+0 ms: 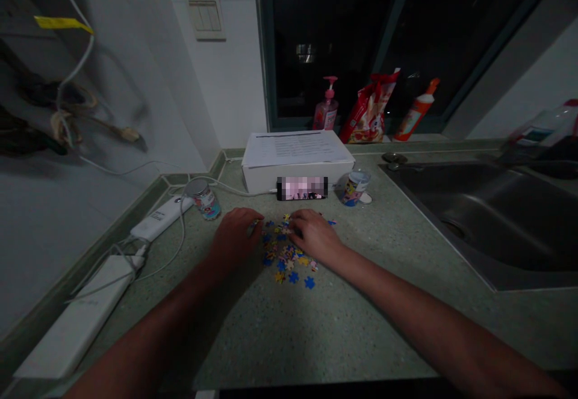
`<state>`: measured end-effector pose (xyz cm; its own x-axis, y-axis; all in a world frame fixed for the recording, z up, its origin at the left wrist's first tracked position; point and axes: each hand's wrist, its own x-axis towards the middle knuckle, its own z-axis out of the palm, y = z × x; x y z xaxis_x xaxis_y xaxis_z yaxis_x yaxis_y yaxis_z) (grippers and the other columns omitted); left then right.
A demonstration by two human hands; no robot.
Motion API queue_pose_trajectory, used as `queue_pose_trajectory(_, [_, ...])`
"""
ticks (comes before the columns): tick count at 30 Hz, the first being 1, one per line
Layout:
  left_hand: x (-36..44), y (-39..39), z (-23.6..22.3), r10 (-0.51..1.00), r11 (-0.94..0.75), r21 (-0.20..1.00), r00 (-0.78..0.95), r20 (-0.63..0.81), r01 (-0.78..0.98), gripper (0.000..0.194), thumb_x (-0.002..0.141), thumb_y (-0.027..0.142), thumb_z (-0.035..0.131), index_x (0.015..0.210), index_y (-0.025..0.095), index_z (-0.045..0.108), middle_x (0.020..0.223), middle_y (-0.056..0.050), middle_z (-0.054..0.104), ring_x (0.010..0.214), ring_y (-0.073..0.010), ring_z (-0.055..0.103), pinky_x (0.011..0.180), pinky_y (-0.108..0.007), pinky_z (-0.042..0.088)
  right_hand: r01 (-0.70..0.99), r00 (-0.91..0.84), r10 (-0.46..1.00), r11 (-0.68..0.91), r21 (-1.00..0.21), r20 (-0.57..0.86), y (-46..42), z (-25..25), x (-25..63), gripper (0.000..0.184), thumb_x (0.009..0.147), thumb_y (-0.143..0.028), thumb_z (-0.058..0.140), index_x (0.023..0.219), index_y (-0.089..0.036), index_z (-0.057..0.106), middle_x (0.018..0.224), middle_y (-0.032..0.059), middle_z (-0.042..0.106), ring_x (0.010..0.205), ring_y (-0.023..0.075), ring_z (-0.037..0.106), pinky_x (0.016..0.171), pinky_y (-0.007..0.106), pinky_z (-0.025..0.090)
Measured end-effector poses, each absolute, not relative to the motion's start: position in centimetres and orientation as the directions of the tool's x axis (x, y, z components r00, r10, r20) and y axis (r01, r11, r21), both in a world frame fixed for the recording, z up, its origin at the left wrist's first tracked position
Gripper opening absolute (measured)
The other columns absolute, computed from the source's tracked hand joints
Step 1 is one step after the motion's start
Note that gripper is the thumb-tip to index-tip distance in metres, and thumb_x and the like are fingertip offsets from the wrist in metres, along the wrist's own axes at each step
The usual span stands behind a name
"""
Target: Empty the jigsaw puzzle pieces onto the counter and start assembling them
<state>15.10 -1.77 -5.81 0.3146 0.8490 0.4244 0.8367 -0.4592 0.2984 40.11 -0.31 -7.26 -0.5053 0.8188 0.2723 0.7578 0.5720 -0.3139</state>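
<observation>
Small jigsaw puzzle pieces (pixel 289 260) in blue, yellow and pink lie in a loose pile on the green speckled countertop (pixel 280 333). On the pile's left side, my left hand (pixel 237 230) has its thumb and fingertips close around what looks like a puzzle piece (pixel 255 222). My right hand (pixel 313 233) rests at the pile's upper right, fingers curled down among the pieces. What its fingertips hold, if anything, is hidden. Several pieces lie between the two hands, and a few blue ones (pixel 309 282) sit apart at the near edge.
Behind the pile, a phone (pixel 301 188) leans against a white box (pixel 298 161) with a cable plugged in. One can (pixel 204 199) stands left, another can (pixel 356 188) right. Power strips (pixel 85 315) with cables lie left; a steel sink (pixel 487 218) is set in at right.
</observation>
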Motion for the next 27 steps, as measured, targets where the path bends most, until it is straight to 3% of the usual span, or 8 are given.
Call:
queue_pose_trajectory(10, [14.5, -1.3, -5.9, 0.850, -0.427, 0.311, 0.260, 0.457, 0.849, 0.017, 0.100, 0.024, 0.060, 0.104, 0.021, 0.077, 0.106, -0.012, 0.079, 0.104, -0.0333, 0.072, 0.097, -0.054, 0.055, 0.717, -0.493, 0.821, 0.571, -0.400, 0.288, 0.0, -7.9, 40.6, 0.006, 0.091, -0.013, 0.076, 0.095, -0.017, 0.076, 0.118, 0.0131, 0.075, 0.114, 0.0297, 0.068, 0.101, 0.044, 0.053])
queue_pose_trajectory(16, [14.0, -0.9, -6.5, 0.850, -0.420, 0.299, 0.257, 0.460, 0.857, 0.019, 0.100, 0.026, 0.059, 0.106, 0.021, 0.076, 0.107, -0.013, 0.080, 0.104, -0.0341, 0.072, 0.096, -0.055, 0.056, 0.703, -0.503, 0.796, 0.604, -0.377, 0.337, 0.2, -7.6, 42.2, 0.013, 0.090, -0.006, 0.068, 0.089, -0.018, 0.072, 0.117, 0.0132, 0.074, 0.112, 0.0284, 0.068, 0.100, 0.043, 0.053])
queue_pose_trajectory(24, [14.1, -1.0, -6.1, 0.849, -0.438, 0.318, 0.271, 0.453, 0.841, 0.020, 0.100, 0.025, 0.058, 0.105, 0.020, 0.076, 0.105, -0.014, 0.079, 0.103, -0.0350, 0.072, 0.094, -0.057, 0.056, 0.675, -0.609, 0.745, 0.667, -0.314, 0.273, -0.3, -6.2, 43.2, 0.009, 0.091, -0.011, 0.074, 0.096, -0.018, 0.078, 0.127, 0.0157, 0.074, 0.121, 0.0326, 0.068, 0.105, 0.050, 0.055])
queue_pose_trajectory(27, [14.4, -1.2, -6.2, 0.864, -0.442, 0.340, 0.292, 0.411, 0.830, 0.018, 0.099, 0.024, 0.059, 0.103, 0.021, 0.076, 0.104, -0.012, 0.079, 0.101, -0.0321, 0.072, 0.094, -0.053, 0.056, 0.690, -0.582, 0.762, 0.648, -0.324, 0.285, -0.3, -4.9, 44.0, 0.009, 0.095, -0.016, 0.072, 0.101, -0.018, 0.078, 0.127, 0.0154, 0.075, 0.123, 0.0323, 0.068, 0.108, 0.051, 0.055])
